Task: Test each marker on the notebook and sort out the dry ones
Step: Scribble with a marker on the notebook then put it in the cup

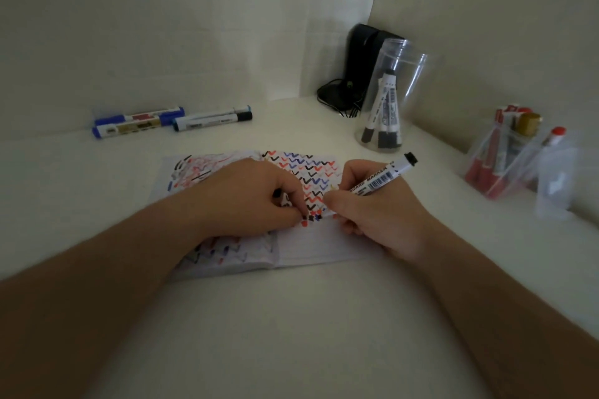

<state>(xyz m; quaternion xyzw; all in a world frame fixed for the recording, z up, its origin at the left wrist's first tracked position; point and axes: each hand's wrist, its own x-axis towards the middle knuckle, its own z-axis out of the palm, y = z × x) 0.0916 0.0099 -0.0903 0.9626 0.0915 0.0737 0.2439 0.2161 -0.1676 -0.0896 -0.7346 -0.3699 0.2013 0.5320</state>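
Observation:
An open notebook (311, 246) lies on the white table, its pages full of red, blue and black zigzag marks. My right hand (379, 214) grips a white whiteboard marker (382, 178) with a black end, tip down on the right page. My left hand (249, 201) rests on the notebook with curled fingers that seem to pinch a small dark piece, maybe the cap; it is mostly hidden.
Three markers (139, 123) lie by the back wall at the left. A clear cup (389, 97) with black markers stands at the back right, in front of a black device (359, 61). A clear bag (505, 155) of red markers leans on the right wall.

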